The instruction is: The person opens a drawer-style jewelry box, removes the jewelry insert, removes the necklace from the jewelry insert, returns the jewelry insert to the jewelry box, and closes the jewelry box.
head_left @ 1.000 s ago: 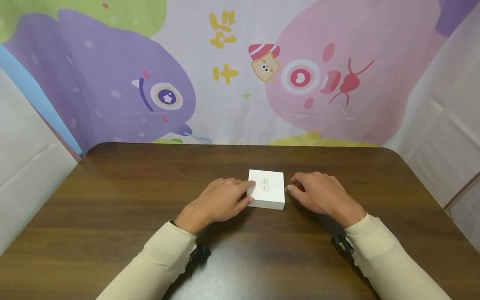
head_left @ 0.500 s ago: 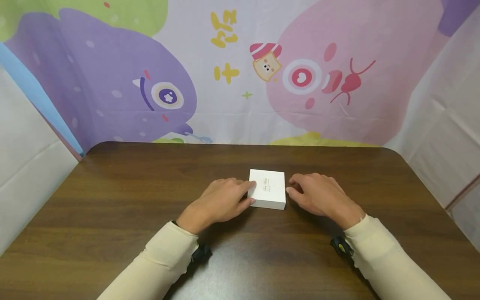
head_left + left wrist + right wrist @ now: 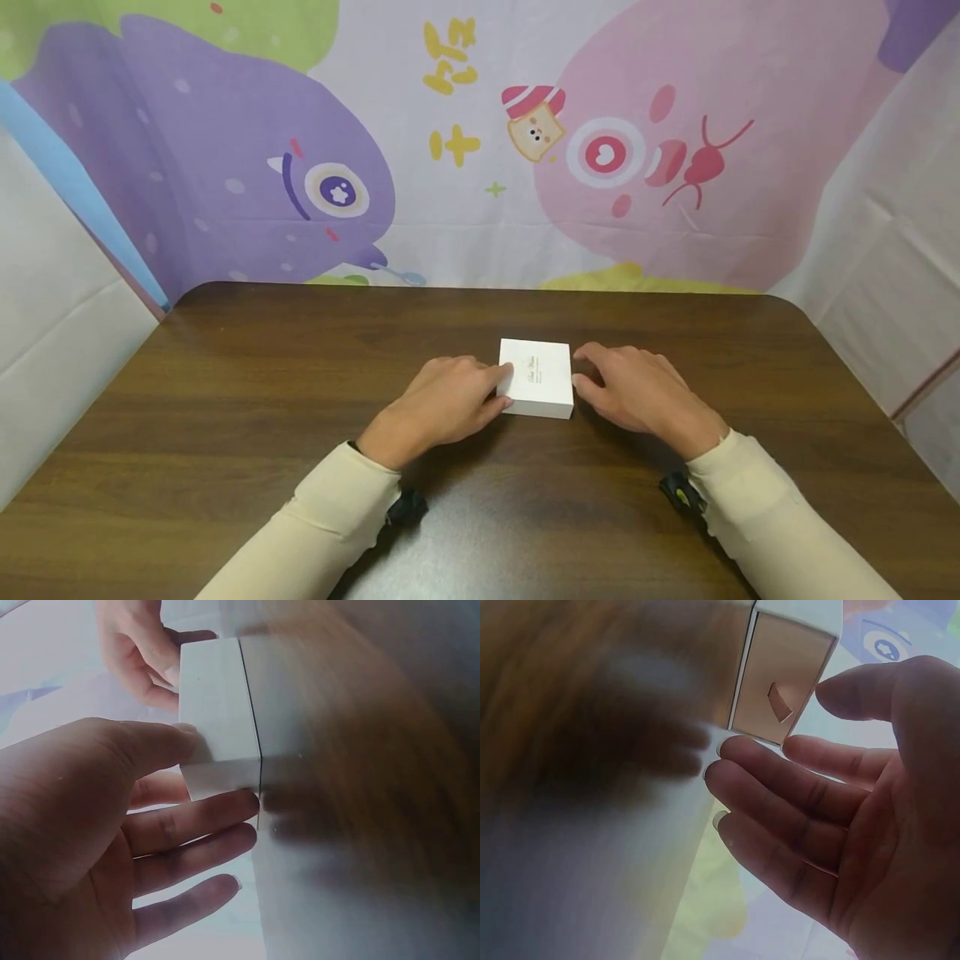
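Note:
A small white box (image 3: 551,375) with thin lettering on its top lies on the dark wooden table. My left hand (image 3: 446,396) grips the box's left end: the thumb presses the near side and a finger lies on top. In the left wrist view, the other fingers spread by the end of the box (image 3: 214,697). My right hand (image 3: 645,387) is at the right end with fingers loosely bent, holding nothing. The right wrist view shows that end as a tan drawer panel (image 3: 769,656) with a small pull tab (image 3: 779,703). My right thumb and fingertips are close around the panel.
The brown table (image 3: 262,442) has rounded far corners. A cartoon-printed cloth (image 3: 450,217) hangs behind it, and pale cloth walls (image 3: 892,250) stand at both sides. A dark wrist device (image 3: 682,492) sits under the right sleeve, another (image 3: 407,507) under the left.
My right hand has come slightly closer to the box's right end, and its index finger has straightened a little toward the far corner. The left hand keeps its grip.

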Demonstrator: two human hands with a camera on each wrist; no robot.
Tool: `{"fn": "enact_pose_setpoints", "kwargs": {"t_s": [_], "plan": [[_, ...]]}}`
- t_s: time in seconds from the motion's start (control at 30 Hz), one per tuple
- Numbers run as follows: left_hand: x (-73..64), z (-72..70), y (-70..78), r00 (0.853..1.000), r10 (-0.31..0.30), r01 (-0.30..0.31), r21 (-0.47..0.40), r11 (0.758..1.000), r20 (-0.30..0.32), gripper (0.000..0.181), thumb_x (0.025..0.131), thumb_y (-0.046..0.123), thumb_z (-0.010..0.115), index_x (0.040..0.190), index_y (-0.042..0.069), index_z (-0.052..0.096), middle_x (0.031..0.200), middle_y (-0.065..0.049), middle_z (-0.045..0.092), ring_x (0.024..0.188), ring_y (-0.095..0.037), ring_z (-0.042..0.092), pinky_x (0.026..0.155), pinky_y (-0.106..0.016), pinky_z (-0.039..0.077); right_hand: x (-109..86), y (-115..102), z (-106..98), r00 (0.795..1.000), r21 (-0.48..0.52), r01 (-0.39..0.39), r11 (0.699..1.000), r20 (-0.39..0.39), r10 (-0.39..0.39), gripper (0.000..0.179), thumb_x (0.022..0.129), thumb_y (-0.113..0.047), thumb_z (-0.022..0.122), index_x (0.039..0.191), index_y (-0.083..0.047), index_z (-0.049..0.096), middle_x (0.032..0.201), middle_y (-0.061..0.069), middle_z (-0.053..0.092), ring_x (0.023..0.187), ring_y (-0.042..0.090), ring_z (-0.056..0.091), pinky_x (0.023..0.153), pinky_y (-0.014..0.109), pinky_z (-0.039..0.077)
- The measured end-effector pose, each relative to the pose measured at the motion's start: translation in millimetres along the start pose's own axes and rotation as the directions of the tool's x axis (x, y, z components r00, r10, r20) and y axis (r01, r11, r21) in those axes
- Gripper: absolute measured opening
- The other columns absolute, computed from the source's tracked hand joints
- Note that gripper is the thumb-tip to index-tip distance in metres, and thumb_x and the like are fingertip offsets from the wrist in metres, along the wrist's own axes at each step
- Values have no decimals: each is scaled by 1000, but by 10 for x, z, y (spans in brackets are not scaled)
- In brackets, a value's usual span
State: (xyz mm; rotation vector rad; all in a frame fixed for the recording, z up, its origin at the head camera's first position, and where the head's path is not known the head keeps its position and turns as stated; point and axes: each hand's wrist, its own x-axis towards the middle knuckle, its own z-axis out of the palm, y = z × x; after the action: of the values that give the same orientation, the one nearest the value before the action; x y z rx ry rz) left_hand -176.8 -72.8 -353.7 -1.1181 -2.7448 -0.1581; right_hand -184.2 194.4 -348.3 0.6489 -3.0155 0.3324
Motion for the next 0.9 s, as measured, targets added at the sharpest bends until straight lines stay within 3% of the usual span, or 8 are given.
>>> {"fn": "enact_pose_setpoints", "kwargs": {"t_s": [0.4,0.63,0.9], "plan": [[9,26,-1,1000,-17,17,-33,999,-5,25,97,33,65,115,15,63,87,3,69,79,-17,64,57,-37,49,-12,-14,-5,1000,12,17,1000,3,-17,34,97,-25,60,128,-13,65,111,5,71,88,22,67,64,41,50],[0,51,4,999,-27,28,-59,998,18,26,99,33,64,115,13,57,97,1,68,84,-15,63,60,-35,50,-12,-4,4,1000,2,23,1000,9,-23,33,97,-21,60,128,-12,65,108,5,71,81,18,63,62,39,49],[0,46,11,998,-36,38,-42,998,44,43,99,36,63,133,12,53,108,-3,68,94,-19,65,68,-38,53,11,-10,11,999,-8,15,1000,36,-15,31,97,-26,62,125,-14,67,102,0,70,78,17,60,62,39,48]]}}
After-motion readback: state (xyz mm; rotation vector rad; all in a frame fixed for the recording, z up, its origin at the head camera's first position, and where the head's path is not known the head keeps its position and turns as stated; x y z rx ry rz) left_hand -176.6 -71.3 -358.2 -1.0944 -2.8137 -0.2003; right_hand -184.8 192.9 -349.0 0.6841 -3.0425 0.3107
